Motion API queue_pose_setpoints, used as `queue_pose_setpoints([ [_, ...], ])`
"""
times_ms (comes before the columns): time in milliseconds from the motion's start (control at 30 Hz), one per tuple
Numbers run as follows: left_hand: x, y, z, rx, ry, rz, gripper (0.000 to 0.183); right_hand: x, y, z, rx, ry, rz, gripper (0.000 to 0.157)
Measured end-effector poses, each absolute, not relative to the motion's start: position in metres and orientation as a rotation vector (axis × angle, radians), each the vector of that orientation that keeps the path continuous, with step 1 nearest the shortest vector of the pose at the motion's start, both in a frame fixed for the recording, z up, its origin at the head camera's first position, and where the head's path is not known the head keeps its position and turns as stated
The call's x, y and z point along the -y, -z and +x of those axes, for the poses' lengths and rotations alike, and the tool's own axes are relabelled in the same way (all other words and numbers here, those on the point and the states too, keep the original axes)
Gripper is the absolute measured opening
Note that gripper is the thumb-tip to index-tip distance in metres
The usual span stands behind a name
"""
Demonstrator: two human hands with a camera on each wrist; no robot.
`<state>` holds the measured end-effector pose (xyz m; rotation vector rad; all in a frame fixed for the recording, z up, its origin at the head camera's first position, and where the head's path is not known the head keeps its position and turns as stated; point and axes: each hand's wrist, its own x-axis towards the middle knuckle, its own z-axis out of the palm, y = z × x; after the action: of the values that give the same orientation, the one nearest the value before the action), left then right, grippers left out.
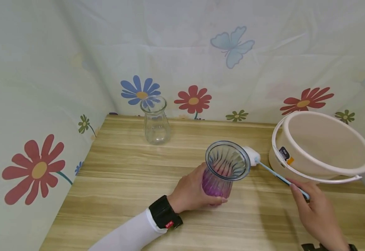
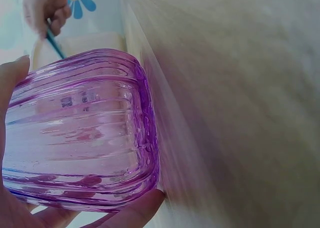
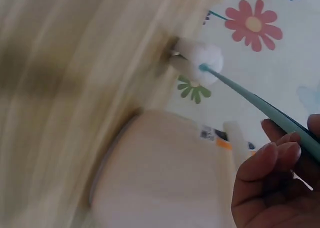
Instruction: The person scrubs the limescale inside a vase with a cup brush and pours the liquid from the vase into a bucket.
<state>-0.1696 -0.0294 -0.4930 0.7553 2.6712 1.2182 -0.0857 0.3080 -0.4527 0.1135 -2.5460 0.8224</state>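
Note:
My left hand (image 1: 190, 191) grips a ribbed glass vase (image 1: 221, 167), blue at its flared rim and purple toward the base. The vase leans a little, mouth up. In the left wrist view, fingers and thumb lie around the purple glass (image 2: 80, 133); whether its base touches the table I cannot tell. With my right hand (image 1: 318, 211) I hold a sponge bottle brush by its light-blue handle (image 1: 274, 174). The white sponge head (image 3: 202, 60) is outside the vase, just right of its rim in the head view.
A clear glass vase (image 1: 157, 127) stands upright at the back left of the wooden table (image 1: 122, 195). To the right, beyond my right hand, is a pale bucket (image 1: 323, 167) with its handle lowered. A flower-patterned curtain (image 1: 182, 52) hangs behind and at the left.

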Motion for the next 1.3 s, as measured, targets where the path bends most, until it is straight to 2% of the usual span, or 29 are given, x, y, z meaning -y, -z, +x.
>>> queue_pose_setpoints([
  [200, 0.029, 0.493, -0.170, -2.665, -1.227, 0.761, 0.107, -0.319, 0.468, -0.083, 2.690, -0.668, 0.188, 0.023],
  [500, 0.031, 0.494, -0.169, -2.681, -1.228, 0.759, 0.107, -0.321, 0.477, -0.087, 2.949, -0.438, 0.148, 0.031],
  [733, 0.030, 0.494, -0.169, -2.698, -1.211, 0.765, 0.105, -0.319, 0.482, -0.098, 3.080, -0.438, 0.054, 0.029],
  [1300, 0.031, 0.495, -0.169, -2.705, -1.205, 0.767, 0.106, -0.327, 0.487, -0.102, 3.095, -0.480, -0.057, 0.044],
])
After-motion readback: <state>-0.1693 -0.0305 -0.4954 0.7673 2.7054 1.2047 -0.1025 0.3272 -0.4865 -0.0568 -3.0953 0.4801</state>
